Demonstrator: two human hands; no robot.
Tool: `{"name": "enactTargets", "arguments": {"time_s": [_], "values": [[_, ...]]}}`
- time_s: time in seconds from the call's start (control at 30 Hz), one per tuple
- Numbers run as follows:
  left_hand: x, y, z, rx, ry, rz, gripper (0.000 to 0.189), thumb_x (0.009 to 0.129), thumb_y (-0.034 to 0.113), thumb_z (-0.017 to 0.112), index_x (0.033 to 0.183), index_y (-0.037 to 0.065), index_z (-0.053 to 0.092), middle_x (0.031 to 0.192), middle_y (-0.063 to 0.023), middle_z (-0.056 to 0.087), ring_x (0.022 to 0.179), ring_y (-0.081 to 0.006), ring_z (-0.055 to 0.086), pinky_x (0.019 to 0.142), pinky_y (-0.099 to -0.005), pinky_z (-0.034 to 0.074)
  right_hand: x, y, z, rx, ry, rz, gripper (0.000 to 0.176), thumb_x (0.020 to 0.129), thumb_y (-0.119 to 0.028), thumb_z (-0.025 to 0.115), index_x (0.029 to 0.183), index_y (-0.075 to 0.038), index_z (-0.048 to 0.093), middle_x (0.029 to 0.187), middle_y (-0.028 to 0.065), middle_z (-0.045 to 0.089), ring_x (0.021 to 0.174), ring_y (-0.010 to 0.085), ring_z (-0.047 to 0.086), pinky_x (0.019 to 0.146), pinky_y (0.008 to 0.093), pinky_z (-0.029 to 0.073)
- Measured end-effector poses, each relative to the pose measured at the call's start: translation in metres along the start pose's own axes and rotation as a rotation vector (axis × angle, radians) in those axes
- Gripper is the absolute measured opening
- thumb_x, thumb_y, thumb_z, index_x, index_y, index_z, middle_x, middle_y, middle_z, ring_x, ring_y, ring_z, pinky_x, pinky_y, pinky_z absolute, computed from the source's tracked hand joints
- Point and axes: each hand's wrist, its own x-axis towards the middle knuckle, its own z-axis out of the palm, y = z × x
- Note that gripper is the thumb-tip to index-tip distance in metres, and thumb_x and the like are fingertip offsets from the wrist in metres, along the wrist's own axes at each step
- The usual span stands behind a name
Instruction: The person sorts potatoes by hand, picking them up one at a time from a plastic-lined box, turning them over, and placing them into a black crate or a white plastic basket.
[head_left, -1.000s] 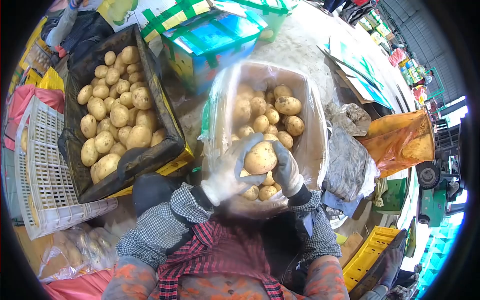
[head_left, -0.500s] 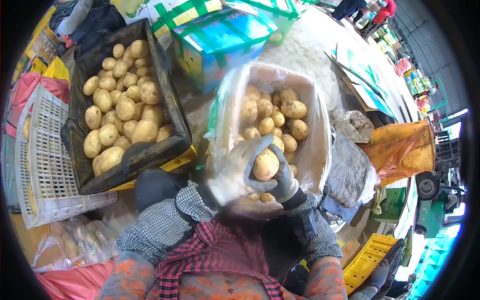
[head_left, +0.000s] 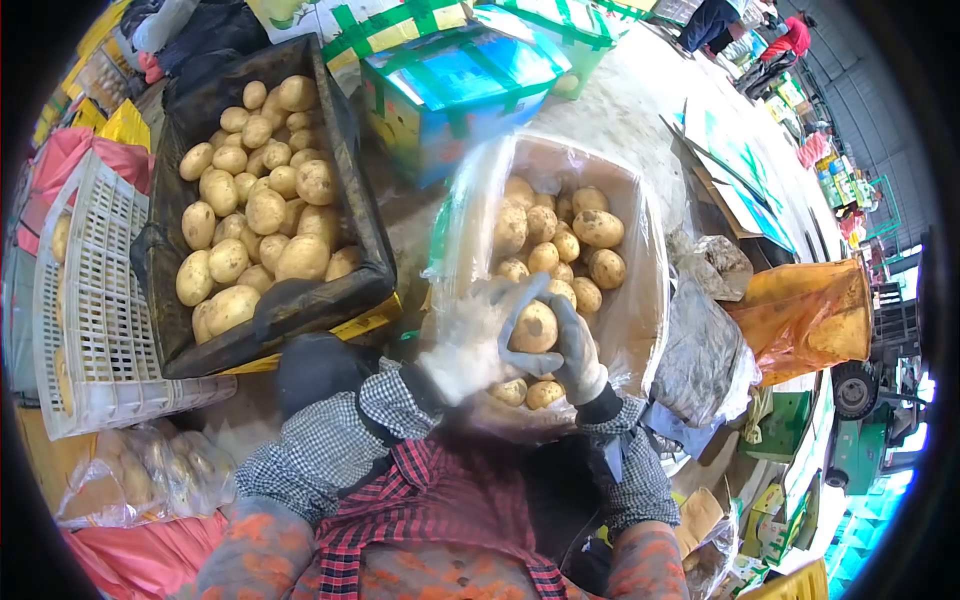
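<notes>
Between my two gloved hands is a large pale potato [head_left: 534, 327], held above the lined box. My left hand [head_left: 478, 342] wraps it from the left, and my right hand [head_left: 575, 357] closes on its right side. Under and beyond them stands an open cardboard box [head_left: 638, 330] with a clear plastic liner [head_left: 478, 190]. Several loose potatoes [head_left: 598, 229] lie inside it, and some are hidden behind my hands.
At left is a black-lined crate [head_left: 345, 185] heaped with potatoes, beside a white slatted basket [head_left: 100, 270]. A taped blue box [head_left: 465, 85] stands beyond. Grey plastic [head_left: 700, 350] and an orange bag [head_left: 805, 318] lie right. A green forklift [head_left: 860, 430] and people [head_left: 785, 45] are farther off.
My view has shifted slightly, with crate and box now a little farther right. Both hands keep the potato. A yellow crate and another person's gloved hand at lower right have mostly left view.
</notes>
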Motion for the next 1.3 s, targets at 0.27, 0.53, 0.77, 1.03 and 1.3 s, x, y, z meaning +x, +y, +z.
{"name": "enactTargets", "arguments": {"time_s": [0.27, 0.53, 0.77, 1.03, 1.3], "values": [[-0.003, -0.001, 0.003, -0.073, -0.021, -0.081, 0.101, 0.067, 0.046, 0.088, 0.148, 0.01, 0.041, 0.122, -0.0208, 0.058, 0.112, -0.0398, 0.057, 0.099, -0.0517, 0.044, 0.0, -0.005, -0.003, -0.319, 0.02, -0.003, 0.033, 0.1, -0.023, 0.05, 0.114, 0.005, 0.061, 0.099, 0.0173, 0.067, 0.088, 0.0196, 0.067, 0.08, 0.035, 0.053], [-0.002, 0.001, 0.004, -0.031, -0.017, -0.049, 0.087, 0.068, 0.05, 0.087, 0.137, 0.01, 0.053, 0.117, -0.018, 0.061, 0.112, -0.037, 0.057, 0.099, -0.0502, 0.044, 0.003, 0.016, -0.025, -0.101, -0.089, 0.019, 0.036, 0.106, -0.017, 0.041, 0.127, 0.004, 0.06, 0.123, 0.013, 0.065, 0.112, 0.0219, 0.061, 0.097, 0.0352, 0.048], [-0.013, 0.009, -0.06, -0.207, 0.217, 0.021, 0.069, 0.066, 0.03, 0.092, 0.122, 0.007, 0.058, 0.112, -0.0119, 0.061, 0.103, -0.0293, 0.061, 0.092, -0.0413, 0.05, 0.007, -0.018, -0.024, 0.091, -0.078, 0.13, 0.044, 0.107, -0.034, 0.042, 0.128, 0.0, 0.06, 0.118, 0.0128, 0.065, 0.097, 0.0205, 0.066, 0.084, 0.0329, 0.055], [-0.025, -0.111, -0.18, 0.361, -0.084, -0.34, 0.05, 0.099, 0.044, 0.055, 0.132, 0.006, 0.054, 0.128, -0.0234, 0.061, 0.121, -0.0403, 0.056, 0.102, -0.0457, 0.044, 0.013, -0.021, -0.037, -0.011, 0.037, -0.013, 0.056, 0.105, -0.046, 0.046, 0.133, 0.002, 0.055, 0.117, 0.0133, 0.067, 0.087, 0.0163, 0.065, 0.077, 0.0298, 0.053], [-0.039, -0.16, -0.182, 0.472, -0.239, -0.321, 0.059, 0.102, 0.049, 0.042, 0.144, 0.01, 0.05, 0.148, -0.0198, 0.048, 0.137, -0.0352, 0.044, 0.114, -0.0464, 0.032, 0.013, -0.002, -0.127, -0.096, 0.339, 0.007, 0.042, 0.107, -0.035, 0.046, 0.13, -0.004, 0.059, 0.116, 0.009, 0.068, 0.088, 0.0126, 0.065, 0.077, 0.026, 0.053]]}}
